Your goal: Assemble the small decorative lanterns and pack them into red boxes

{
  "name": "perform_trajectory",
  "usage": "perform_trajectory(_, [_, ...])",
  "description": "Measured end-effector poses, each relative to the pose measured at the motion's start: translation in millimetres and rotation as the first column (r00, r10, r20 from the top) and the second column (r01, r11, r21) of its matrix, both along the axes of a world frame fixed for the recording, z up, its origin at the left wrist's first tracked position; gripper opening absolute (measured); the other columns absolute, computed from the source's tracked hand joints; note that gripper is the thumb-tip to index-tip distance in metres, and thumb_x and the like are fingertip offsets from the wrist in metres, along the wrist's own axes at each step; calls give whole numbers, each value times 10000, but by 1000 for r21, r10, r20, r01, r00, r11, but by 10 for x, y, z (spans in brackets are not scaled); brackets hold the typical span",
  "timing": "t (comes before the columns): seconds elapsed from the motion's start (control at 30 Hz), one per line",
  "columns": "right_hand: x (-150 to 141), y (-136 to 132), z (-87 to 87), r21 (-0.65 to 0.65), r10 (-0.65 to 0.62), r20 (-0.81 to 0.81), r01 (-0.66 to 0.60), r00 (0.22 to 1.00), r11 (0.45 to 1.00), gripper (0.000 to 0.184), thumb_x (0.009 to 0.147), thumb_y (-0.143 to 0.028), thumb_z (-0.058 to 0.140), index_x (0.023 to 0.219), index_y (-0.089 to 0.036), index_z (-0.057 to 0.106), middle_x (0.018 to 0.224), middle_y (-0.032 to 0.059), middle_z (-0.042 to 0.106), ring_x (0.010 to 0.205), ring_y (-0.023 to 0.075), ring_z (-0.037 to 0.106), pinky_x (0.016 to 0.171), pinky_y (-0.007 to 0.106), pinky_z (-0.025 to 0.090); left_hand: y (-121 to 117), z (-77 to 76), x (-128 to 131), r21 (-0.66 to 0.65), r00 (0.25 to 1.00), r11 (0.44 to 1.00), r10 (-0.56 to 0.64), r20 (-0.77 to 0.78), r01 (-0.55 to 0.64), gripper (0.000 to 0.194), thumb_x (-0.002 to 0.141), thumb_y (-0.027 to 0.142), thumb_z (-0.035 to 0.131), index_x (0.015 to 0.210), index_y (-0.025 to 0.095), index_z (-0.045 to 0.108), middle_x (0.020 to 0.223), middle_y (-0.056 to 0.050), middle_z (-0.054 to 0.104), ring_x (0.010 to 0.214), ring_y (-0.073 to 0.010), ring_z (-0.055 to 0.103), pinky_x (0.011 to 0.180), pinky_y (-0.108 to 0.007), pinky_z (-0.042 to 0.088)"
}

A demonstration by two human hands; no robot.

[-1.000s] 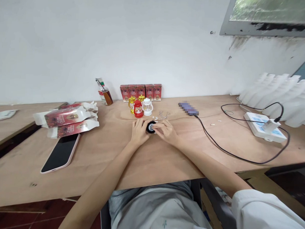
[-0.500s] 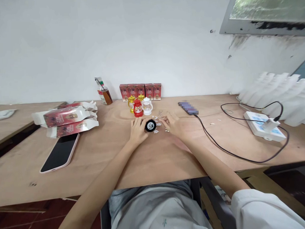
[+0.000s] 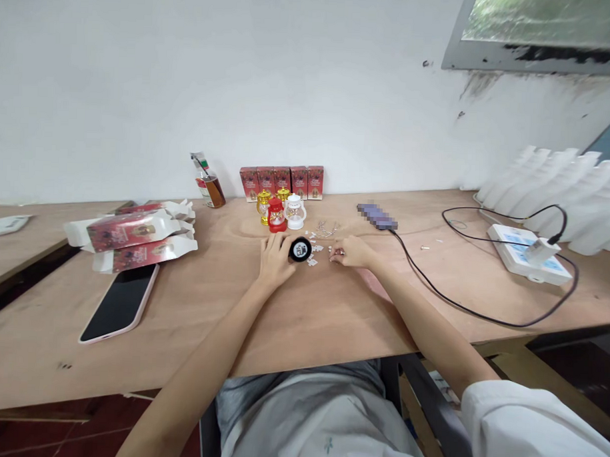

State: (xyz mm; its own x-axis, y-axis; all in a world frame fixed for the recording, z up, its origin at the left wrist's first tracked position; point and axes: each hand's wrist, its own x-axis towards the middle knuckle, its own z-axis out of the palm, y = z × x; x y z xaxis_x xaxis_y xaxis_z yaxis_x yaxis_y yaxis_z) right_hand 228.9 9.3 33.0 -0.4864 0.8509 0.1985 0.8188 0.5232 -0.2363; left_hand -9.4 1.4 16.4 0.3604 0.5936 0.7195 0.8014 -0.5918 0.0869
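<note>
My left hand (image 3: 276,259) is closed around a black lantern (image 3: 301,250) lying on its side, its round base facing me. To its right, my right hand (image 3: 348,252) has its fingertips pinched together low over the table; whatever is between them is too small to name. Small white pieces (image 3: 312,261) lie scattered between the two hands, and thin clear loops (image 3: 328,228) lie just beyond them. Behind my left hand stand a red mini lantern (image 3: 276,216), a white mini lantern (image 3: 295,213) and gold ones (image 3: 263,208).
Several red boxes (image 3: 281,182) line the wall beside a bottle of brown liquid (image 3: 210,185). Flattened boxes (image 3: 134,239) and a phone (image 3: 119,305) lie at left. Another phone (image 3: 377,216) is cabled to a power strip (image 3: 528,253) at right, near stacked white plastic pieces (image 3: 561,191).
My right hand has drawn back from the clear loops slightly toward me, and its fingers have curled into a pinch. My left hand keeps its hold on the black lantern.
</note>
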Motion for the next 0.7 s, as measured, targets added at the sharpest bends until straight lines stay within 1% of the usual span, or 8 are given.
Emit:
perform_trajectory(0.1, [-42,-25,7,61,-2,82,-3,997,998,188,764,-157,573,837,-192,743,892,43,730,755,178,646,645,246,400,-1,7,0,-16,1000,1000,4,6,-4,389,726,222,637,1108,208,560,1019,-91,603,961,-255,532,799,-362,329])
perform_trajectory(0.2, [-58,-46,9,50,9,121,-15,993,999,177,758,-173,588,856,-199,733,909,35,737,764,185,658,646,249,402,0,9,-4,-32,1000,999,9,5,-9,415,702,175,622,1110,204,553,1034,-94,597,966,-258,530,805,-370,330])
perform_trajectory(0.3, [-65,-55,9,62,17,164,-27,986,998,181,763,-149,580,860,-197,724,902,36,739,775,190,664,651,253,401,2,3,-9,-40,1000,999,13,-3,-13,440,687,156,613,1120,198,548,1047,-97,590,974,-261,526,808,-374,333])
perform_trajectory(0.5, [-118,-33,-47,201,0,270,-57,963,978,175,853,-171,532,878,-136,701,902,107,711,833,225,659,692,291,414,2,-5,-10,-19,1000,1000,11,-15,-11,427,704,164,610,1126,192,552,1033,-94,590,970,-256,527,802,-368,332])
perform_trajectory(0.6, [-143,-12,-106,260,-16,261,-55,965,964,178,880,-176,525,914,-114,688,942,127,691,876,227,645,755,312,434,-2,-7,-6,-15,1000,1000,2,-20,-3,427,707,163,609,1129,190,550,1034,-94,590,974,-256,527,797,-364,331])
perform_trajectory(0.7, [-156,5,-158,333,6,170,-63,985,941,180,885,-173,530,994,-123,665,1018,124,674,911,211,628,801,321,445,-4,-14,-3,-21,1000,1000,1,-24,-2,429,706,159,611,1129,196,549,1032,-91,594,974,-255,527,794,-362,329])
